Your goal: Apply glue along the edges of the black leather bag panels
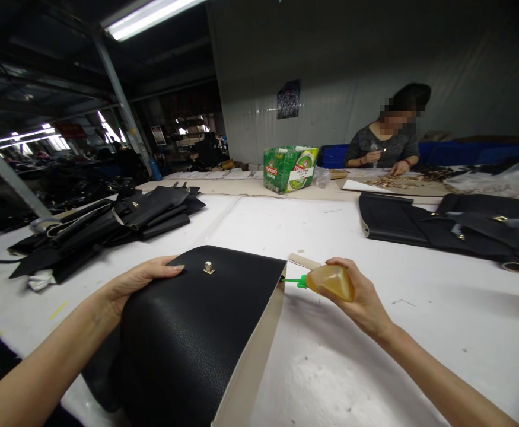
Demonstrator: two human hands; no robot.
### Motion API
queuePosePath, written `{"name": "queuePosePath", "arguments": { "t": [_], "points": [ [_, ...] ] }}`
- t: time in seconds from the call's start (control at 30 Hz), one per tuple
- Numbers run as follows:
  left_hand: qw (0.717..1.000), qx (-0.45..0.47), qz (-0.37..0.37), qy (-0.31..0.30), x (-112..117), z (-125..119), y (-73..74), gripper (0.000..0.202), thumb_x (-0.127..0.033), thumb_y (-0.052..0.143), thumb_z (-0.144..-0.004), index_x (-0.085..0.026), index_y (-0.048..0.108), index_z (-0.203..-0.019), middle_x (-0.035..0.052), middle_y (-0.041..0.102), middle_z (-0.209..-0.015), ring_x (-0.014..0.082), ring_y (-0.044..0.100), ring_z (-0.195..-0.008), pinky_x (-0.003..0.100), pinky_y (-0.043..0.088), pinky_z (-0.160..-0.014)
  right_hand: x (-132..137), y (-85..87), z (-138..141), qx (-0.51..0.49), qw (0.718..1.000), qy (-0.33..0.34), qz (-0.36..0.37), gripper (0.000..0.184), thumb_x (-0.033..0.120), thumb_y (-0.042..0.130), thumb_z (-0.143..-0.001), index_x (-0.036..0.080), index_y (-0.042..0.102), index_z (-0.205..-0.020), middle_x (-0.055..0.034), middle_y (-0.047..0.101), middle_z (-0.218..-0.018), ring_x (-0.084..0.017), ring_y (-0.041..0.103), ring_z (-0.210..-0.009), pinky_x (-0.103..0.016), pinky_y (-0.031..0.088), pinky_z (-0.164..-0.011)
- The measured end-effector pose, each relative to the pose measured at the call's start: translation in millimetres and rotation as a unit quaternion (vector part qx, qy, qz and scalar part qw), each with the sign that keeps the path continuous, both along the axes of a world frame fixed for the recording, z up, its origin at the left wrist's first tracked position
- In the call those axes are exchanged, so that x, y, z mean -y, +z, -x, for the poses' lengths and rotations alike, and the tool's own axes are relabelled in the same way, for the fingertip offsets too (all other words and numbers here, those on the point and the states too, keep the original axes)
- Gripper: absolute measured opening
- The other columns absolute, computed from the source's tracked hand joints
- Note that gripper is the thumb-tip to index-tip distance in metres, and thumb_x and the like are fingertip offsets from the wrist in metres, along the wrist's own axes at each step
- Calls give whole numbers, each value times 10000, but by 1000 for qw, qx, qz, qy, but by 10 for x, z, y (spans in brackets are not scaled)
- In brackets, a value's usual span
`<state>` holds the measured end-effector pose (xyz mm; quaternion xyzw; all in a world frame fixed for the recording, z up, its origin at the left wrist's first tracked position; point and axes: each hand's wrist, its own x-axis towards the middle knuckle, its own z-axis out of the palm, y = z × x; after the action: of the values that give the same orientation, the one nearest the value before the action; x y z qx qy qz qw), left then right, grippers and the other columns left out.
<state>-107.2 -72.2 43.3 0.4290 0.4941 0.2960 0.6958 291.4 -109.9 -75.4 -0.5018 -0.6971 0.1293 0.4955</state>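
A black leather bag panel (197,332) with a small gold clasp (208,268) lies in front of me on the white table (339,367). My left hand (137,281) rests flat on its upper left edge, fingers stretched out. My right hand (357,299) grips a small squeeze bottle of amber glue (330,280). Its green nozzle (295,281) points at the panel's right edge, where the pale lining shows. A thin pale strip (303,261) lies just behind the nozzle.
Stacks of black leather pieces lie at the left (121,222) and at the right (455,228). A green carton (288,168) stands at the table's far side. A seated person (390,139) works there over small metal parts (397,181).
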Motion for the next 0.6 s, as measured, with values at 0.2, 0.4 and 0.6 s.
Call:
{"name": "queuePosePath", "arguments": {
  "t": [0.2,0.4,0.6],
  "points": [
    [1000,3,2,-8,-12,1,-18,397,-191,744,-684,-157,696,-1076,139,730,-1054,321,687,-931,377,520,-838,41,-135,-16,19,999,24,19,367,460,628,-869,277,479,-1150,-49,545,-1099,-262,569,-919,-362,466,-786],
    [1000,5,13,1,-29,37,-70,420,-185,727,-709,-147,669,-1123,138,737,-1022,283,702,-865,368,510,-854,34,-211,-19,-12,1000,-10,14,397,456,643,-859,264,474,-1162,-51,529,-1121,-264,554,-940,-369,450,-824],
    [1000,8,18,-6,-32,30,-95,436,-186,736,-694,-143,672,-1123,142,737,-1025,281,702,-863,356,513,-849,50,-242,15,-28,998,18,58,389,472,632,-862,270,478,-1157,-41,540,-1086,-248,562,-862,-356,460,-757]
  ]
}}
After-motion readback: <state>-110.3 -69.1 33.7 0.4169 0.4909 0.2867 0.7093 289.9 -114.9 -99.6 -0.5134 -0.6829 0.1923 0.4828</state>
